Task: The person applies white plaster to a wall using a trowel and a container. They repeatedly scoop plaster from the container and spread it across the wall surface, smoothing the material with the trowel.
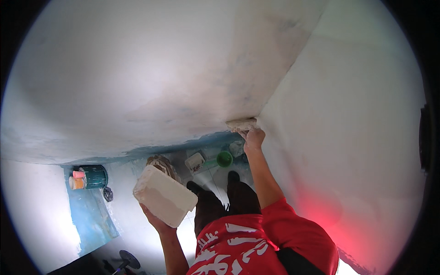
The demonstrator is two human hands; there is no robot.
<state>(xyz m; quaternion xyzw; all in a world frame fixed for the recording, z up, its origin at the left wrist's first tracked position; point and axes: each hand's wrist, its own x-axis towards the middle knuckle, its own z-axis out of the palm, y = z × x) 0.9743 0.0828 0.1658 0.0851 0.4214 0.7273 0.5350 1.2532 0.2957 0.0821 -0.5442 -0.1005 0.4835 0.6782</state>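
Note:
My left hand [155, 219] is closed on the underside and edge of a pale rectangular tub [166, 195], smeared with off-white plaster. Out ahead, my right hand [254, 139] is wrapped round a plaster-coated scraper [242, 124]. The scraper's wide edge lies against the wall [183, 78], low down by the inside corner with the right-hand wall [357, 114]. Much of the scraper's handle is hidden by my fingers. Patchy beige and grey areas show on the wall above it, and a blue strip [211, 139] runs along its foot.
Below on the tiled floor are a green bucket [224, 159], a white container [195, 162] and a crumpled brown bag [161, 162] partly behind the tub. At left lies a dark green bin [96, 177] with pink and orange cups [77, 183]. A dark fan-like object [129, 260] is at lower left.

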